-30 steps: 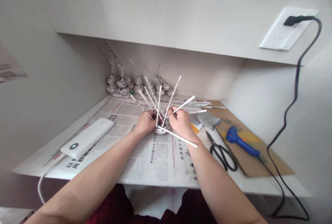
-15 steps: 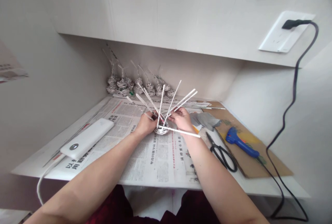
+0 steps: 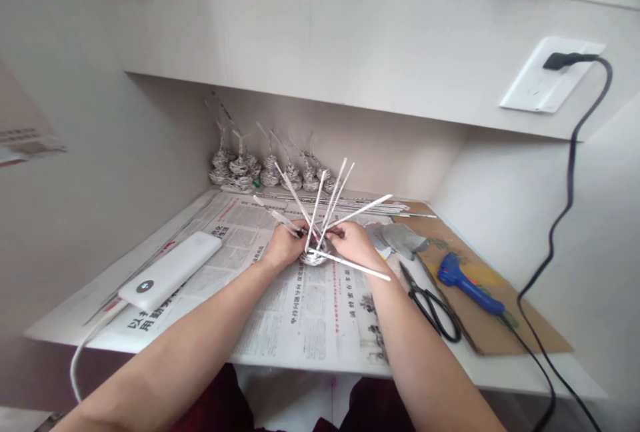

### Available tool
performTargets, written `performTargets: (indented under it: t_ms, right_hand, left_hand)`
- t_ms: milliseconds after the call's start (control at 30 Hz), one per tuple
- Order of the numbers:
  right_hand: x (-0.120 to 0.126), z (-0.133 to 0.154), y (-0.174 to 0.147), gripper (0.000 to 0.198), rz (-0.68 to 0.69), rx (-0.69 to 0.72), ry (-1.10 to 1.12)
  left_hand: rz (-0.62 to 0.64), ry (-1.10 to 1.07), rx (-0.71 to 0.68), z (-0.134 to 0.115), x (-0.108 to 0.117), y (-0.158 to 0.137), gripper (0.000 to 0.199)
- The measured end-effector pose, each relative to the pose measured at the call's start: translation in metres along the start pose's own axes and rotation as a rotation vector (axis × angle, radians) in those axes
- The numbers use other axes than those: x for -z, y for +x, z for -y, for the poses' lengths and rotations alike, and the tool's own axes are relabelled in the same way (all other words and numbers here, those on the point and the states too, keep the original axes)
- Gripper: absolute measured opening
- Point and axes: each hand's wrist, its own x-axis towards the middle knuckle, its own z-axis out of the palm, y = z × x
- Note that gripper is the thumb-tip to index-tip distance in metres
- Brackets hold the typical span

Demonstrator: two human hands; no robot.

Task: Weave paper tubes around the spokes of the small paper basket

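Between my two hands, over the newspaper, is a small round woven paper base (image 3: pixel 313 257) made of rolled newspaper. Several white paper sticks (image 3: pixel 320 202) fan up and outward from it, and one points right across my right wrist. My left hand (image 3: pixel 289 244) is closed on the left side of the weaving, its fingertips partly hidden behind the sticks. On the other side my right hand (image 3: pixel 350 240) pinches the weaving near its rim, thumb and fingers close together. Exactly which strand each hand grips is too small to make out.
Several woven paper gourds (image 3: pixel 270 169) stand along the back wall near loose paper sticks (image 3: pixel 350 204). Black scissors (image 3: pixel 431 305), a blue glue gun (image 3: pixel 470 285) on cardboard (image 3: pixel 520 335) and grey cloth (image 3: pixel 403 239) lie right. A white power bank (image 3: pixel 170 269) lies left on newspaper (image 3: pixel 270 325).
A pair of paper sticks on the right has parted, one now standing more upright near the middle. My right hand has shifted slightly inward. The whole view has moved a little.
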Motion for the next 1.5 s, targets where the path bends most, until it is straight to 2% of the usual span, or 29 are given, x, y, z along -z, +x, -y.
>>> performTargets:
  t_ms: [133,300,567,700,867,967,1067,1100,1167,1267,1333,1433,1500]
  right_hand:
    - [-0.002,-0.001,0.001,0.017,0.01,-0.005,0.103]
    - [-0.006,0.001,0.002,0.03,-0.061,-0.151,0.119]
    - [-0.01,0.001,0.0,0.016,-0.055,-0.192,0.165]
    - [-0.012,-0.003,0.003,0.014,-0.063,-0.192,0.206]
    - [-0.008,0.001,0.001,0.015,-0.023,-0.225,0.181]
    - [0.001,0.004,-0.002,0.018,0.065,-0.119,0.153]
    - [0.015,-0.002,-0.002,0.021,0.209,0.016,0.167]
    - [0.02,-0.006,-0.001,0.023,0.262,0.012,0.199]
    - [0.029,-0.016,0.002,0.024,0.309,-0.082,0.305]
    - [0.043,-0.027,0.006,0.02,0.168,-0.266,0.498]
    - [0.055,-0.027,0.005,0.031,0.069,-0.317,0.643]
    - [0.076,-0.02,0.0,0.05,0.034,-0.257,0.858]
    - [0.088,-0.014,-0.006,0.059,0.052,-0.188,0.901]
  left_hand:
    - [0.009,-0.017,-0.005,-0.001,0.0,0.0,0.017]
    - [0.02,-0.056,-0.015,-0.005,-0.001,-0.001,0.016]
    - [0.029,-0.017,0.024,-0.003,0.003,0.001,0.017]
    - [0.084,-0.092,0.109,-0.006,0.004,0.002,0.019]
    - [0.086,-0.048,0.097,-0.002,0.005,0.002,0.019]
    - [0.065,-0.023,0.122,0.002,0.004,0.003,0.02]
    - [0.077,-0.036,0.135,0.003,0.003,0.003,0.022]
    - [0.082,-0.046,0.14,0.003,0.003,0.003,0.022]
    - [0.088,-0.067,0.157,0.001,0.002,0.003,0.022]
    - [0.079,-0.059,0.175,-0.002,0.002,0.002,0.021]
    - [0.071,-0.032,0.164,-0.003,0.002,0.002,0.019]
    - [0.063,0.017,0.141,-0.002,0.003,0.002,0.018]
    - [0.061,0.043,0.129,0.0,0.003,0.003,0.018]
